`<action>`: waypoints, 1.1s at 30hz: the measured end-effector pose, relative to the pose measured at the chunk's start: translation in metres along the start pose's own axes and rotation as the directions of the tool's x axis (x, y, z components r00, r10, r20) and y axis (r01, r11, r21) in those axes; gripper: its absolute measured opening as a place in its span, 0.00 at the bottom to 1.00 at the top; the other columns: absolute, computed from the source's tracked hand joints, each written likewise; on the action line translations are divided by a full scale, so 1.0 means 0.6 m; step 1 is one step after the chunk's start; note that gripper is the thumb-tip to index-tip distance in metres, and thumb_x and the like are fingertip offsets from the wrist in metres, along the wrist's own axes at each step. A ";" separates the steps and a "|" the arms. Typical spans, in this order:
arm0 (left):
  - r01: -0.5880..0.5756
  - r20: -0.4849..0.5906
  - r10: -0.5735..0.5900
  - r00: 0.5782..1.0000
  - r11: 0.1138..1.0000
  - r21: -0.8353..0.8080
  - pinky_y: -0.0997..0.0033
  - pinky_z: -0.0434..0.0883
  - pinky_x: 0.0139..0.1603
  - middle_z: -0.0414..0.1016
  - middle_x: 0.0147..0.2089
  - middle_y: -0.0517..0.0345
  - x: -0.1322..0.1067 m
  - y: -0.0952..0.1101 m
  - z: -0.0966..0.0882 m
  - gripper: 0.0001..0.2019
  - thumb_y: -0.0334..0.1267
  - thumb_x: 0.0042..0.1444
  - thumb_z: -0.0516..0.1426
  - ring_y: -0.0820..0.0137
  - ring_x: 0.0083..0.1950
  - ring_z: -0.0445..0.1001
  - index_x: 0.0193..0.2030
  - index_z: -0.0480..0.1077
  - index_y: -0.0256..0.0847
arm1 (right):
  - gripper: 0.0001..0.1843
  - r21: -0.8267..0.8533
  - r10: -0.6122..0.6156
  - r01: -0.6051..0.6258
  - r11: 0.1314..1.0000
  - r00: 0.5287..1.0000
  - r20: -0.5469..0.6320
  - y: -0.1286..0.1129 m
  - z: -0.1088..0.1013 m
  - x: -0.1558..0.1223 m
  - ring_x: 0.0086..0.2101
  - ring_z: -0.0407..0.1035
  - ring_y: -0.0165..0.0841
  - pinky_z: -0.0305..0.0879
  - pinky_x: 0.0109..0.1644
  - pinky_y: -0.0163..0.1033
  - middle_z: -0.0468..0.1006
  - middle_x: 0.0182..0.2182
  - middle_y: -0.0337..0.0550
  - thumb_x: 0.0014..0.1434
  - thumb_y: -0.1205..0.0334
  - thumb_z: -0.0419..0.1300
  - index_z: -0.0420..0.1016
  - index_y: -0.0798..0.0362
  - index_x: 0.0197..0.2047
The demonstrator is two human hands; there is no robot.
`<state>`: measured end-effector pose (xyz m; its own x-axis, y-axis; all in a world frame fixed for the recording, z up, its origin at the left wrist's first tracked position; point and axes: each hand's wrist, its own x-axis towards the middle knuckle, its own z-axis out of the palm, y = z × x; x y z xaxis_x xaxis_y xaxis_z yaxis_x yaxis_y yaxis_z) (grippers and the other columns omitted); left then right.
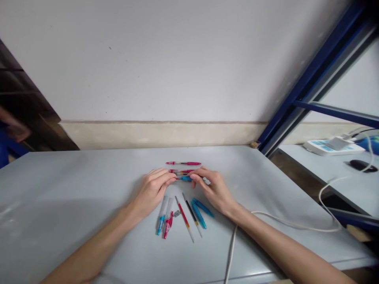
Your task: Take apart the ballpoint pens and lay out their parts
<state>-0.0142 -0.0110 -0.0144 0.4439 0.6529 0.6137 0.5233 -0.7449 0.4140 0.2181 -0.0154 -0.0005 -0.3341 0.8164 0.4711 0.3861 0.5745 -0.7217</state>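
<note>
1. From my end, I see the left hand (154, 186) pinching one end of a partly blue pen (186, 178) and the right hand (213, 187) gripping the other; the pen lies level between them, above the bench (89, 189), probably so both ends stay steady.
2. Nearer me I count two clear tubes (161, 219), two refills (184, 219) and two blue sleeves (198, 213), seemingly grouped by kind for easy picking. Small grey bits (177, 213) sit between; I cannot count them.
3. Beyond the hands, I count one whole pink pen (191, 163) and at least one more, partly hidden by fingers, apparently set out of the way.
</note>
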 end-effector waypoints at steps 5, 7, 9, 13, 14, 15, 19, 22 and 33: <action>0.014 -0.007 -0.014 1.000 1.000 0.014 0.64 0.71 0.45 0.79 0.42 0.54 -0.002 0.009 0.002 0.10 0.34 0.71 0.52 0.66 0.43 0.75 0.47 0.75 0.40 | 0.14 0.009 -0.061 0.061 0.998 0.998 -0.028 0.001 0.003 -0.001 0.46 0.72 0.40 0.68 0.53 0.47 0.79 0.47 0.46 0.65 0.59 0.64 0.75 0.48 0.53; -0.009 0.003 0.009 1.000 0.999 0.031 0.64 0.70 0.45 0.79 0.41 0.54 -0.003 0.010 0.002 0.10 0.34 0.71 0.51 0.66 0.43 0.76 0.46 0.75 0.40 | 0.09 -0.008 -0.050 0.050 0.999 0.998 0.031 0.000 0.005 -0.001 0.43 0.73 0.40 0.69 0.51 0.47 0.80 0.42 0.45 0.67 0.58 0.62 0.77 0.48 0.50; -0.020 0.017 0.020 1.000 0.999 0.046 0.64 0.70 0.44 0.79 0.40 0.55 -0.005 0.010 0.002 0.10 0.34 0.71 0.51 0.67 0.42 0.76 0.45 0.75 0.41 | 0.07 -0.012 -0.044 0.044 0.999 0.998 0.034 -0.001 0.005 -0.001 0.40 0.74 0.39 0.69 0.49 0.45 0.80 0.36 0.44 0.69 0.61 0.58 0.79 0.49 0.42; 0.032 -0.010 -0.031 0.999 0.998 0.056 0.65 0.70 0.43 0.79 0.40 0.54 -0.006 0.008 0.001 0.10 0.35 0.71 0.51 0.67 0.41 0.75 0.45 0.74 0.41 | 0.06 0.021 -0.082 0.084 0.996 0.994 -0.074 0.001 -0.001 0.001 0.42 0.73 0.38 0.69 0.48 0.44 0.77 0.40 0.45 0.66 0.70 0.59 0.76 0.50 0.41; 0.051 -0.010 -0.050 0.999 0.997 0.057 0.65 0.70 0.44 0.79 0.40 0.55 -0.005 0.008 0.001 0.11 0.35 0.71 0.51 0.67 0.41 0.75 0.45 0.74 0.41 | 0.07 0.007 -0.091 0.092 0.996 0.993 -0.072 0.002 -0.003 0.001 0.42 0.72 0.38 0.68 0.48 0.44 0.77 0.40 0.45 0.66 0.71 0.59 0.75 0.50 0.41; 0.069 -0.002 -0.069 0.998 0.996 0.064 0.65 0.70 0.44 0.79 0.40 0.55 -0.005 0.009 0.001 0.10 0.36 0.71 0.51 0.67 0.41 0.75 0.44 0.74 0.41 | 0.07 -0.021 -0.101 0.100 0.995 0.993 -0.058 0.004 -0.004 0.001 0.42 0.71 0.38 0.68 0.49 0.44 0.76 0.40 0.44 0.65 0.71 0.59 0.75 0.50 0.41; 0.092 0.011 -0.094 0.995 0.988 0.124 0.67 0.68 0.40 0.77 0.35 0.58 -0.002 0.012 -0.001 0.09 0.42 0.67 0.58 0.68 0.37 0.73 0.38 0.74 0.41 | 0.06 -0.181 -0.168 0.173 0.968 0.985 0.040 0.007 -0.004 -0.001 0.43 0.70 0.40 0.67 0.49 0.47 0.77 0.37 0.44 0.65 0.71 0.61 0.74 0.50 0.41; 0.067 -0.043 -0.061 0.997 0.985 0.161 0.67 0.67 0.38 0.76 0.33 0.58 -0.001 0.013 -0.002 0.11 0.41 0.67 0.58 0.69 0.35 0.72 0.35 0.73 0.40 | 0.05 -0.230 -0.191 0.195 0.954 0.981 0.040 0.009 -0.003 -0.002 0.43 0.70 0.41 0.68 0.47 0.46 0.77 0.37 0.45 0.66 0.70 0.60 0.74 0.51 0.41; -0.158 -0.038 0.178 0.983 0.936 0.314 0.59 0.68 0.48 0.81 0.39 0.56 -0.004 0.006 -0.002 0.07 0.28 0.68 0.55 0.62 0.49 0.75 0.46 0.74 0.38 | 0.26 -0.224 -0.222 0.251 0.942 0.964 0.148 0.016 -0.002 -0.007 0.49 0.70 0.39 0.70 0.53 0.46 0.74 0.47 0.48 0.64 0.81 0.49 0.73 0.48 0.57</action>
<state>-0.0144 -0.0154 -0.0137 0.5021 0.5040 0.7028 0.6483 -0.7572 0.0798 0.2241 -0.0131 -0.0086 -0.5352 0.6504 0.5389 0.4723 0.7594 -0.4475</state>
